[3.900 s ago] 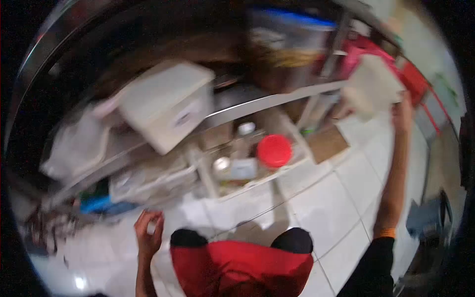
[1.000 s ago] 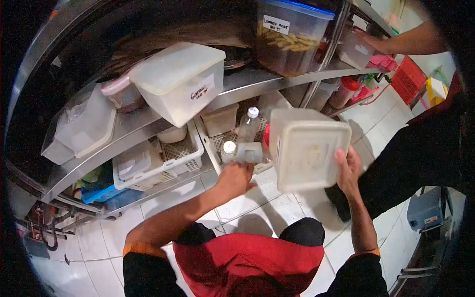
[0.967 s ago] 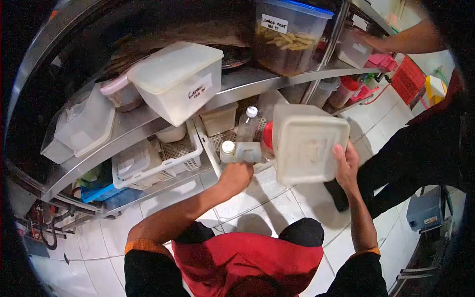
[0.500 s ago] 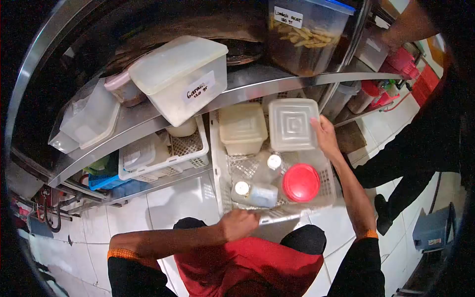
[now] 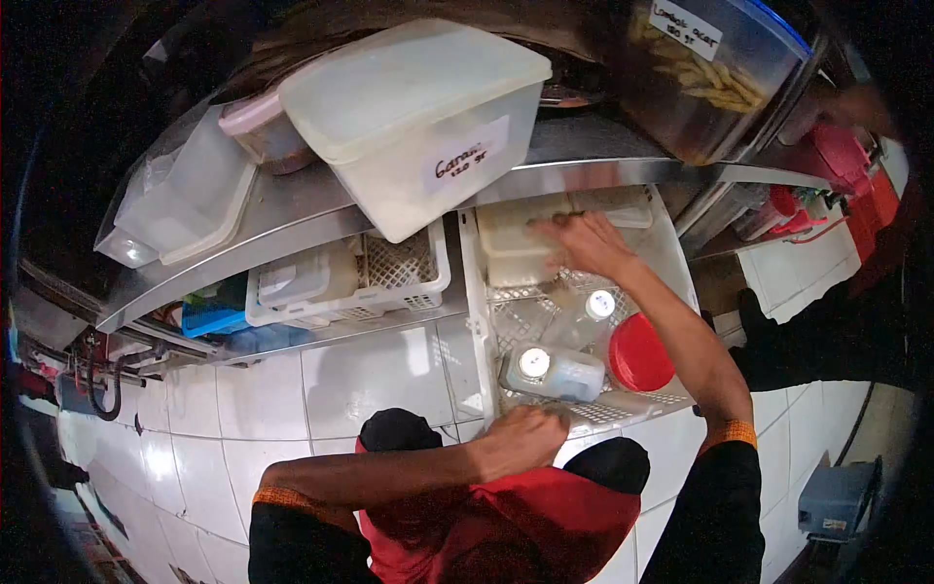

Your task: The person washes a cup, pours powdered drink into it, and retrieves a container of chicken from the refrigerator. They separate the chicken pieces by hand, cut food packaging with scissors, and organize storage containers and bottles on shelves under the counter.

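A white plastic basket (image 5: 481,375) is pulled out below the steel shelf. My left hand (image 5: 523,438) is closed in a fist on its front rim. My right hand (image 5: 589,243) reaches over the back of the basket, fingers spread and slightly blurred, close to the lid of a cream container (image 5: 516,243); whether it touches is unclear. Partly behind this hand is a clear-lidded square container (image 5: 634,216). In front sit a red-lidded tub (image 5: 642,352), a clear bottle with a white cap (image 5: 600,305), and a second white-capped bottle (image 5: 574,374) lying tilted.
On the steel shelf (image 5: 574,180) above stand a large labelled white tub (image 5: 418,117), an open clear bin (image 5: 185,195) and a blue-rimmed box of peppers (image 5: 715,83). Another white basket (image 5: 389,304) is at left. A person in dark trousers (image 5: 827,336) stands right.
My right hand has let go of the square container's edge and moved left, over towards the cream container. My left hand stays at the basket's front rim. The whole view has shifted.
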The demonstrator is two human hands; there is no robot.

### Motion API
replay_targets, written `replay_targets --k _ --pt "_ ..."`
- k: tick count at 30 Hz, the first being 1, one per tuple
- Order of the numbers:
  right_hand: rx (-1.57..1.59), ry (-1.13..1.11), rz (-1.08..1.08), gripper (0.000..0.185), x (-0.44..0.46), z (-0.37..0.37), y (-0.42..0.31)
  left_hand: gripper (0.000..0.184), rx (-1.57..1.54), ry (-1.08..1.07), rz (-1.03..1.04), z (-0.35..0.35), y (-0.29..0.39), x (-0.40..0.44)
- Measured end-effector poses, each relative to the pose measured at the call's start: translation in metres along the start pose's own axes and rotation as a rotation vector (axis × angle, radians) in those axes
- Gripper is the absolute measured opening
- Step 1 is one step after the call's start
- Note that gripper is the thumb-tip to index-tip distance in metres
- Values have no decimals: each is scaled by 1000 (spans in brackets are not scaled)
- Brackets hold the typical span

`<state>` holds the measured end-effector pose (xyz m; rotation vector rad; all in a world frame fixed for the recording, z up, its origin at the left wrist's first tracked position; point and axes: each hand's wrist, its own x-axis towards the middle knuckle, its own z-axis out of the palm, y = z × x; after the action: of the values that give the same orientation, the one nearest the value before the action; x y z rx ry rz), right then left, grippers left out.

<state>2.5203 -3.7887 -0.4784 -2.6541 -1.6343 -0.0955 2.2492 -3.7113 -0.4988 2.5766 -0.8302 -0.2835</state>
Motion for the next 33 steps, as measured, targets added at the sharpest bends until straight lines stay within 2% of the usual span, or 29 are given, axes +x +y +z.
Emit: replay_targets --k 3,6,7,9,10,11,14,15,17,19,22,25,27,31,33 --pt "0 -90 228 52 19 21 24 26 -104 -27 -38 5 -5 4" --pt "248 215 145 55 -9 2 33 27 -111 -84 -118 -12 -8 10" --pt "508 183 135 54 -23 -11 30 30 -130 -149 -121 -16 -10 11" --pt "1022 126 142 51 -62 -39 15 33 -86 -36 -96 -13 -13 13" --pt "946 151 111 48 -78 -46 1 34 -61 18 -78 -11 -13 15" --pt "866 175 71 46 -87 -52 -17 42 -41 16 -155 -12 -8 15" --pt "553 169 113 38 -94 -49 -36 48 293 307 -17 -27 -6 20" --pt "434 153 149 35 -98 -46 -36 50 264 286 -59 -30 -7 21" --pt "518 232 239 32 -102 -43 -29 53 217 249 -156 -37 -11 23" --pt "606 392 306 31 -106 -48 -28 53 208 266 -135 -34 -15 23" --pt "554 541 390 28 -123 -88 -24 54 179 268 -118 -37 -15 25" --pt "434 559 437 25 -150 -136 -39 56 163 311 -93 -36 -18 26" --pt "470 512 430 22 -167 -152 -47 58 160 342 -85 -33 -19 27" --pt "409 442 308 20 -174 -139 -43 62 153 375 -117 -34 -22 31" --pt "458 406 347 21 -173 -138 -49 66 146 400 -136 -35 -21 33"
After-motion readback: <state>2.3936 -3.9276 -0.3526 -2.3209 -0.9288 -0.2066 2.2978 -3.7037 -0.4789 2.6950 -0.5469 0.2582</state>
